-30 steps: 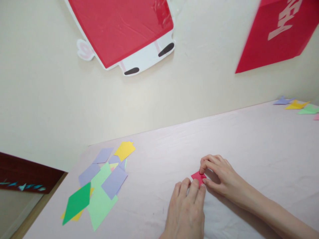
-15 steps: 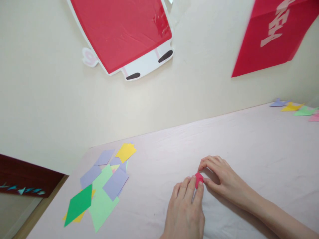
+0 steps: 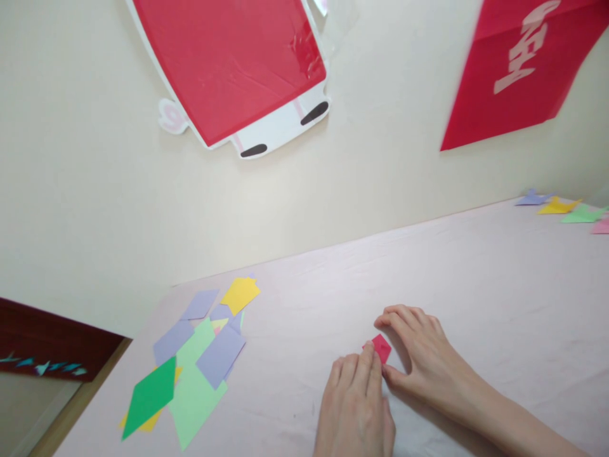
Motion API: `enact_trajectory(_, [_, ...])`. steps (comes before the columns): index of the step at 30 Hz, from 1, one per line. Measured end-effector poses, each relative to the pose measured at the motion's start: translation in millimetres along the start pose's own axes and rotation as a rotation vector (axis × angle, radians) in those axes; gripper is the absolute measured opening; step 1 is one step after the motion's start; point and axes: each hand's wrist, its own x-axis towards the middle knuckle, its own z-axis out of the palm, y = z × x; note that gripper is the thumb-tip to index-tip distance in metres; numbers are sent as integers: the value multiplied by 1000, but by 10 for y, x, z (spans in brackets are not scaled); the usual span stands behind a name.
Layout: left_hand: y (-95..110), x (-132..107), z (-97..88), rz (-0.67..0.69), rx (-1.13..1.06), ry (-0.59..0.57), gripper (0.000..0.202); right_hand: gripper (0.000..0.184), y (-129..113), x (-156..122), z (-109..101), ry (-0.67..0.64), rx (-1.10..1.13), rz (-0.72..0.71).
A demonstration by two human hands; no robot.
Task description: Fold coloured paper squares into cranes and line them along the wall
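Note:
A small folded piece of red paper [image 3: 382, 348] lies on the pale cloth. My left hand [image 3: 354, 400] rests flat with its fingers stretched forward, the fingertips pressing on the paper's left part and hiding some of it. To the right of the paper, my right hand [image 3: 421, 346] curves with thumb and forefinger apart. Its thumb tip is at the paper's lower right edge; whether it touches cannot be made out. The forefinger tip is just above the paper.
Overlapping paper sheets lie at the left, among them a dark green one [image 3: 151, 397], a light green one [image 3: 197, 400], a purple one [image 3: 221, 352] and a yellow one [image 3: 241, 294]. Several folded papers [image 3: 559, 205] stand at the far right by the wall [image 3: 333, 197].
My right fingers have opened away from the red paper's top. My left fingers have drawn closer together and shifted to its left side, so more of the paper shows.

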Motion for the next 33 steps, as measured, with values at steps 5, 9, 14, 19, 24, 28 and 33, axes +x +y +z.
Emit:
enact_trajectory(5, [-107,-14,-22,23,-54,46,51,29,14,3,22,4,9,16])
enact_trajectory(9, [-187,-1,51,47,-91,123,48,37,54,-49,118,32,-4,1])
enact_trajectory(14, [-171,-14,339,58,-21,376,39,60,187,-127,217,5,30,-46])
enact_trajectory(19, [-207,13,359,-65,-62,257,43,44,256,-96,163,-30,119,-6])
enact_trajectory(24, [-312,128,54,173,-33,-36,58,43,317,-87,186,-26,113,-76])
enact_trajectory(28, [-331,164,-42,163,-53,-42,53,43,405,-89,248,0,131,-85])
enact_trajectory(33, [-306,151,-94,82,-123,-17,43,34,378,-82,182,-14,221,-67])
